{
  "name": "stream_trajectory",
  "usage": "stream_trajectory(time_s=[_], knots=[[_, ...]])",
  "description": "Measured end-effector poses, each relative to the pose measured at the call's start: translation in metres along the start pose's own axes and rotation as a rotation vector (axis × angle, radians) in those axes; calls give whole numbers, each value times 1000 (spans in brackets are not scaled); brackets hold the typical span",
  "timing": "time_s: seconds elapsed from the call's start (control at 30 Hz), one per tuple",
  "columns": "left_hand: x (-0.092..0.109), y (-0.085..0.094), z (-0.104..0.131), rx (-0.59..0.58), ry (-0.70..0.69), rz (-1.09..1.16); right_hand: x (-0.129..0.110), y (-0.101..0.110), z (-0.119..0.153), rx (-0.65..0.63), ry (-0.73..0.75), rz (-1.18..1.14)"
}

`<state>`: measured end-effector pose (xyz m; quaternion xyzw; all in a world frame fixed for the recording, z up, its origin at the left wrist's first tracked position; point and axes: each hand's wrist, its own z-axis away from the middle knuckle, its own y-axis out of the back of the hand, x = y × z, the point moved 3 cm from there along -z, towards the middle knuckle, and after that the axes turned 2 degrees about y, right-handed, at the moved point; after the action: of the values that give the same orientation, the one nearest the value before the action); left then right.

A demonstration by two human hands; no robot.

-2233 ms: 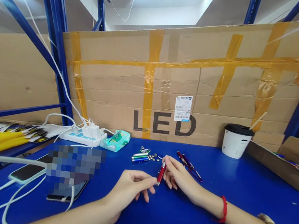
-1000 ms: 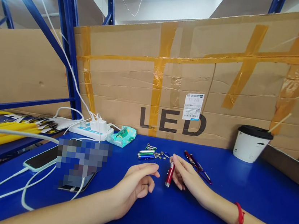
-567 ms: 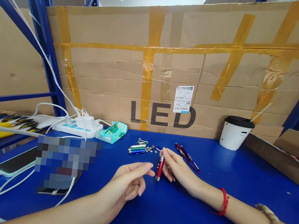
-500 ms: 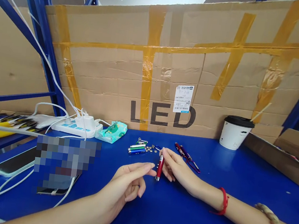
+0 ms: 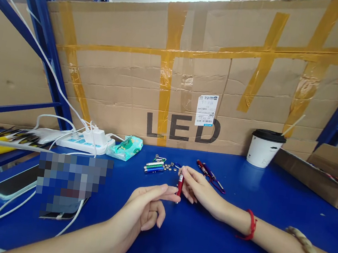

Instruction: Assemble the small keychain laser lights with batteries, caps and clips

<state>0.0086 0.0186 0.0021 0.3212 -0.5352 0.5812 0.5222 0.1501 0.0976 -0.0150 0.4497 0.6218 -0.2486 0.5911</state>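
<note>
Pinching the upper end of one red tube (image 5: 180, 180) above the bench (image 5: 219, 239), our right hand (image 5: 195, 185) is steadying it. Our left hand (image 5: 143, 205) is extending its forefinger across the lower end, other fingers curling; whether it is gripping, we cannot tell. We are judging the handling unfinished: five tubes are lying aside, three (image 5: 154, 167) left, two (image 5: 205, 168) right, none showing whether it is finished. Small discs (image 5: 170, 169) are lying too small to count.
</note>
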Motion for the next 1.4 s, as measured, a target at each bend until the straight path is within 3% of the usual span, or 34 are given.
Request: stream_trajectory(time_s=[0.23,0.47,0.8,1.2,1.4], knots=[[1,-2,1,-12,-11,12,2,1,0,-10,-1,2],[-3,1,-1,-72,-22,-157,0,0,1,-11,-3,5],[-2,-2,1,-59,-10,-152,0,0,0,-5,-6,14],[8,14,-16,48,-100,-82,1,1,0,-21,50,6],[1,13,-16,20,-69,-127,1,2,-1,-13,58,4]])
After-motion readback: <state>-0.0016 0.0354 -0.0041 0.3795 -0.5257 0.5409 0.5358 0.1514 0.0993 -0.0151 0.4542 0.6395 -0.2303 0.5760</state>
